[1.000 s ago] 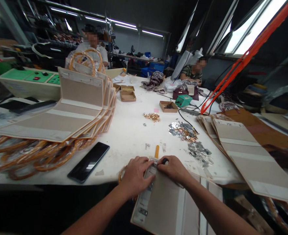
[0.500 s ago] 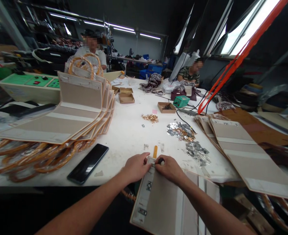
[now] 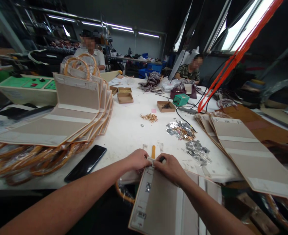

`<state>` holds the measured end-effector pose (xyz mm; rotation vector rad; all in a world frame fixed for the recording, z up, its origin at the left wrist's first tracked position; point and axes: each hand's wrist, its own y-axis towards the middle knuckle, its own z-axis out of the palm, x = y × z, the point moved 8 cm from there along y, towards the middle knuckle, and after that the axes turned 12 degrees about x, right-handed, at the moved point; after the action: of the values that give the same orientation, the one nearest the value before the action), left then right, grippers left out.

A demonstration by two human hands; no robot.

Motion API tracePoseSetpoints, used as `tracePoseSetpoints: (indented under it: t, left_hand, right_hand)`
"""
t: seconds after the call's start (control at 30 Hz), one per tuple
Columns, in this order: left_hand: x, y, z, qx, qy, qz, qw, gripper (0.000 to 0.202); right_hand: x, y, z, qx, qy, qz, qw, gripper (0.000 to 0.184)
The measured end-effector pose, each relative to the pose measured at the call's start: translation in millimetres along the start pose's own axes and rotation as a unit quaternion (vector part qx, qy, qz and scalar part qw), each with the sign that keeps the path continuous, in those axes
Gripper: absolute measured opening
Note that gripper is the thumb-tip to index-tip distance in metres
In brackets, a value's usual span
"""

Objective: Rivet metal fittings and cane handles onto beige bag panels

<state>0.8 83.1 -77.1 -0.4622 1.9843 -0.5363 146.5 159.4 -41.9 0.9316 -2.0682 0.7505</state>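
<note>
A beige bag panel (image 3: 165, 199) with pale cross strips lies at the table's near edge, partly over my lap. Small metal fittings (image 3: 148, 187) sit along its left border. My left hand (image 3: 139, 159) is closed on the panel's far left corner, fingertips curled out of sight. Close beside it, my right hand (image 3: 169, 167) pinches at the same far edge, with a small black-ended object (image 3: 162, 159) tucked in its grip. What the fingertips touch is too small to make out. A yellow strap tab (image 3: 153, 151) sticks out beyond the panel, between the hands.
A black phone (image 3: 86, 163) lies left, beside stacked bag panels (image 3: 77, 125). Silver plates (image 3: 197, 151) and gold pieces (image 3: 149, 117) are heaped ahead. More panels (image 3: 246, 150) lean at right. An orange cord (image 3: 232, 68) hangs there. Two people sit across the table (image 3: 126, 130).
My left hand has shifted slightly left and turned, its fingers now curled at the panel's corner. The right hand stays nearly in place. The view has moved a little.
</note>
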Motion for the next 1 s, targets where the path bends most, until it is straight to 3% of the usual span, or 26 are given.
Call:
tracePoseSetpoints:
  t: [0.1, 0.2, 0.27, 0.3, 0.43, 0.57, 0.73, 0.9, 1.0]
  left_hand:
    - [2, 6, 0.0, 0.021, -0.048, -0.007, 0.999, 0.01]
    - [4, 10, -0.2, 0.031, -0.08, -0.009, 0.996, 0.006]
    - [5, 12, 0.3, 0.031, -0.095, -0.006, 0.995, 0.005]
    - [6, 12, 0.9, 0.029, -0.102, -0.004, 0.994, 0.005]
    - [8, 10, 3.6, 0.024, -0.129, 0.004, 0.991, 0.005]
    - [8, 11, 5.7, 0.034, -0.149, 0.02, 0.988, 0.006]
    - [10, 12, 4.8, 0.029, -0.157, 0.029, 0.987, 0.008]
    - [8, 10, 3.8, 0.019, -0.16, 0.049, 0.986, 0.009]
    - [7, 7, 4.3, 0.019, -0.159, 0.056, 0.986, 0.005]
  right_hand:
    - [17, -15, -26, -0.057, 0.19, -0.053, 0.979, 0.039]
    - [38, -24, -42, -0.13, 0.379, -0.193, 0.896, 0.049]
    - [45, -22, -39, -0.153, 0.443, -0.269, 0.841, 0.051]
    - [44, -17, -32, -0.151, 0.458, -0.282, 0.83, 0.052]
    - [36, 6, -7, -0.122, 0.45, -0.24, 0.852, 0.051]
    - [49, 6, -10, -0.094, 0.401, -0.266, 0.871, 0.049]
    - [49, 11, -1, -0.082, 0.27, -0.196, 0.939, 0.049]
    - [62, 11, -2, -0.086, 0.257, -0.231, 0.935, 0.049]
    - [62, 14, 2, -0.069, 0.254, -0.214, 0.941, 0.049]
